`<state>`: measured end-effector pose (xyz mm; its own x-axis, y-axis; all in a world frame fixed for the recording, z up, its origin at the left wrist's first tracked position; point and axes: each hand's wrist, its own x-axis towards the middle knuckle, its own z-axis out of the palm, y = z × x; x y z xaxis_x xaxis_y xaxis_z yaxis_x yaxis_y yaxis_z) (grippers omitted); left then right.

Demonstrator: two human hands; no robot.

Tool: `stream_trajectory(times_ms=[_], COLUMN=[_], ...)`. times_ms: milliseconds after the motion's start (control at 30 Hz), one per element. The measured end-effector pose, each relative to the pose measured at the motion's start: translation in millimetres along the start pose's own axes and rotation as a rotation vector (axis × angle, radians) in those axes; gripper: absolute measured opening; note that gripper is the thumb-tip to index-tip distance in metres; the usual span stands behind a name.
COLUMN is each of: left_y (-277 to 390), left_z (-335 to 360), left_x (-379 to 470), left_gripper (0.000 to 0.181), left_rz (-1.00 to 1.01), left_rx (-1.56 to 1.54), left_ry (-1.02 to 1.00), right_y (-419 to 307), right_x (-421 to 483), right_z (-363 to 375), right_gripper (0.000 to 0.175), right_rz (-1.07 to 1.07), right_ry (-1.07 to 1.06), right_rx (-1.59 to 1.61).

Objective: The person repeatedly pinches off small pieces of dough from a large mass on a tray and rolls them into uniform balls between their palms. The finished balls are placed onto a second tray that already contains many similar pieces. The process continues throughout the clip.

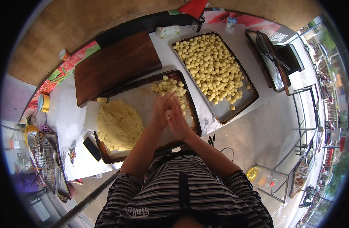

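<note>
My left hand and my right hand are pressed palm to palm over the near baking tray. A small pale piece of dough shows between them; the palms hide the rest of it. Just beyond my fingers lies a pile of torn dough lumps at the tray's far right corner. A large flattened mass of yellow dough covers the tray's left part. A white scraper rests against that mass, with a small dough block beside it.
Right of my tray, a second baking tray holds many dough balls. Behind lies a dark wooden board. A phone is left of my tray. Stacked trays with a whisk stand far right; a wire rack is far left.
</note>
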<state>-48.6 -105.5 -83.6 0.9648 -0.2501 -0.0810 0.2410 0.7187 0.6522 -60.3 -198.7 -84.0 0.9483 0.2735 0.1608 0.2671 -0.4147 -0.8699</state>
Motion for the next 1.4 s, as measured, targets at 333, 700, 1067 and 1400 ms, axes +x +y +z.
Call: stream_trajectory(times_ms=[333,700,1067,1400], left_y=[-28.0,-53.5,-115.8,-170.3], left_z=[-12.6,0.4,46.7,70.6], left_x=[1.1,16.8,50.3,92.1], left_gripper=[0.06,0.061,0.047,0.056], left_rz=[0.057,-0.09,-0.559,-0.61], left_rx=[-0.059,-0.118,-0.203,-0.026], left_ry=[-0.119,-0.058,0.059,0.399], right_y=[-14.9,9.9,100.5,232.4], right_x=[0.5,-9.8,-14.4,-12.0], right_z=[-16.4,-34.8,-112.6,-202.4], right_gripper=[0.054,0.059,0.049,0.026], right_rz=[-0.19,0.002,0.14,0.554], right_ry=[-0.037,0.194,0.183,0.369], right_rx=[-0.23,0.047,-0.383,-0.382])
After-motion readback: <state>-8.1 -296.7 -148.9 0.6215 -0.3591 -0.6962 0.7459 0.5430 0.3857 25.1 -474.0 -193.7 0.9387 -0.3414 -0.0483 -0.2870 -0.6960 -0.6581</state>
